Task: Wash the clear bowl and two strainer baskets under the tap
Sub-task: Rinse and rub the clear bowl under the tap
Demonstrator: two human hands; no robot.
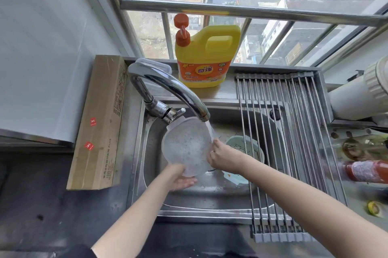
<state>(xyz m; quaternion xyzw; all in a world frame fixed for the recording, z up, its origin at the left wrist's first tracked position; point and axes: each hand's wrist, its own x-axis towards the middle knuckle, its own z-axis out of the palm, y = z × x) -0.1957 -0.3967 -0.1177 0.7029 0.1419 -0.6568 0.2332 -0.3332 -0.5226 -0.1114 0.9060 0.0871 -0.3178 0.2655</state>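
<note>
Water runs from the curved chrome tap (168,92) in a thin stream that falls at the far right edge of a round clear plastic bowl (186,145), which is held tilted on edge over the stainless steel sink (210,197). The bowl's speckled, wet wall faces the camera; a small tab on its far rim sits just under the tap's lever. The left hand (180,178) cradles the bowl's near rim from below, palm up, fingers fairly straight beneath the plastic. The right hand (218,157) grips the bowl's right rim, fingers curled over the edge, a ring on one finger. Just right of that hand, down in the basin, lies a pale green slotted strainer basket (243,144), partly hidden by the wrist and by the rods above it; a light blue piece (233,178) shows beneath the forearm, and I cannot tell what it is. A roll-up rack of steel rods (279,152) covers the sink's right part, so open basin remains only on the left and near side. On the far ledge stands a yellow detergent jug with an orange pump (206,56). A long brown cardboard box (98,123) lies along the sink's left edge. At the right are blurred bottles (365,170).
</note>
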